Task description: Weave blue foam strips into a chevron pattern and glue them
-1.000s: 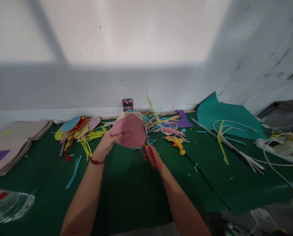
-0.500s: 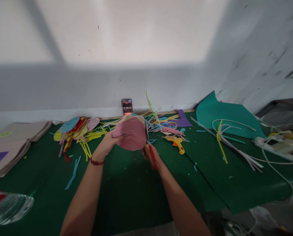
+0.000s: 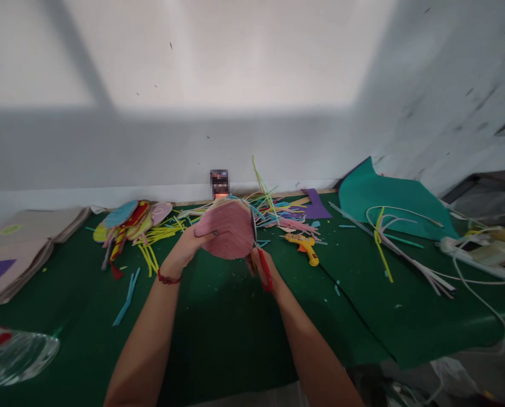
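A pink rounded piece with ridged strips across it (image 3: 229,232) is held up above the green table, gripped at its left edge by my left hand (image 3: 188,246). My right hand (image 3: 263,268) is closed around the red handles of a pair of scissors (image 3: 266,274). The scissor blades stand upright against the right edge of the pink piece; whether they are cutting into it I cannot tell. Behind the piece lies a heap of coloured strips (image 3: 277,212). To the right of my right hand rests a yellow glue gun (image 3: 307,250) with a black cord.
Several coloured felt shapes (image 3: 122,217) lie at the left, near blue strips (image 3: 127,297). A clear plastic bottle (image 3: 18,356) and pale stacked sheets (image 3: 18,263) are farther left. On the right are a teal sheet (image 3: 392,198), white cables (image 3: 481,277) and a purple piece (image 3: 317,206). A wall stands behind.
Both hands, the scissors and the pink piece keep nearly the same place. The pink piece has tilted slightly, and its outline at the right looks a little more angular.
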`<state>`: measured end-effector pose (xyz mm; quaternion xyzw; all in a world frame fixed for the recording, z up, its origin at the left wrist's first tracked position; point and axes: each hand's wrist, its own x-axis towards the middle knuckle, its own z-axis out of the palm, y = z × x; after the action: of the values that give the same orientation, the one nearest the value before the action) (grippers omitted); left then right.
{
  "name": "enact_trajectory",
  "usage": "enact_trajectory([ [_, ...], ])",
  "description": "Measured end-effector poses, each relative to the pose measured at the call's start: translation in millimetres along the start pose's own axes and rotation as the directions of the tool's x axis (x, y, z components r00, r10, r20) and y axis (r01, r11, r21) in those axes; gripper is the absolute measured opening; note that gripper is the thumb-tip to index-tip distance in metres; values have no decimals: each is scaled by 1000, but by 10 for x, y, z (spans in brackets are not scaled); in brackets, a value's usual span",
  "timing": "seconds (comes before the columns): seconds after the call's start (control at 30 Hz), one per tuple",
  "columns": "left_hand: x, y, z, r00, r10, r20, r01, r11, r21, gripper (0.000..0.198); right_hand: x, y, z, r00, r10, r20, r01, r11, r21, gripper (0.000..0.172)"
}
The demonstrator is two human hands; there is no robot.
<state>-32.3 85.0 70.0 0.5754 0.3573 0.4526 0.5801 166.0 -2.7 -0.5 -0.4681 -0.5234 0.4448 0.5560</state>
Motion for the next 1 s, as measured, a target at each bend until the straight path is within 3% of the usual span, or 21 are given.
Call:
enact_trajectory([
  [0.57, -11, 4, 29, 1000, -2, 18, 1, 999, 54, 56, -7, -81, 83, 972, 184, -145, -162, 975, 150, 55],
  [0.67, -20, 19, 8, 999, -31, 34, 29, 998, 64, 54, -7, -83, 73, 980, 158, -119, -145, 983, 112, 54],
  [1.0, -2, 22, -29, 997, -17, -80, 22, 998, 66, 59, -35, -111, 45, 1000, -21, 23, 21, 999, -34, 53],
])
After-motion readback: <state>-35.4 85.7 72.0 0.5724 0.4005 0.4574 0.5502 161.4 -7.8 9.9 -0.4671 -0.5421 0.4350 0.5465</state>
